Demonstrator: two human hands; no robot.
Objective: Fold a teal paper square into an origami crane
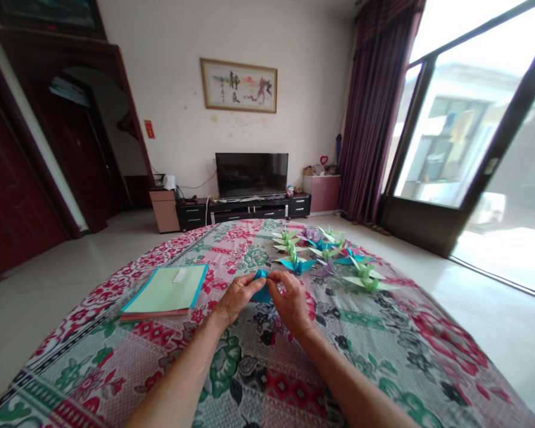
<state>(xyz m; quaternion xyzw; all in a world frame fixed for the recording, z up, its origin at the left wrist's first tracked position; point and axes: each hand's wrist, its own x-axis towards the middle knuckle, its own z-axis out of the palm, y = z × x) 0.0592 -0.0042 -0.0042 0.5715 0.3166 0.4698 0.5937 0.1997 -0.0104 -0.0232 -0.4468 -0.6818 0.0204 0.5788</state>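
Note:
Between my two hands is a small folded piece of blue origami paper (262, 293), held just above the tablecloth. My left hand (241, 295) pinches its left side with thumb and fingers. On the other side, my right hand (290, 299) grips the paper near its top edge with closed fingertips. Parts of the folds are hidden behind my fingers. Just beyond my right hand stand several folded paper cranes, among them a blue crane (296, 265), a green crane (368, 278) and a purple crane (326, 267).
A stack of coloured paper sheets (160, 291), with a small white piece (179, 275) on top, lies to the left. The round table wears a flowered tablecloth (232, 362). Beyond it stand a television (252, 175) on a low cabinet and a glass door (446, 137) at right.

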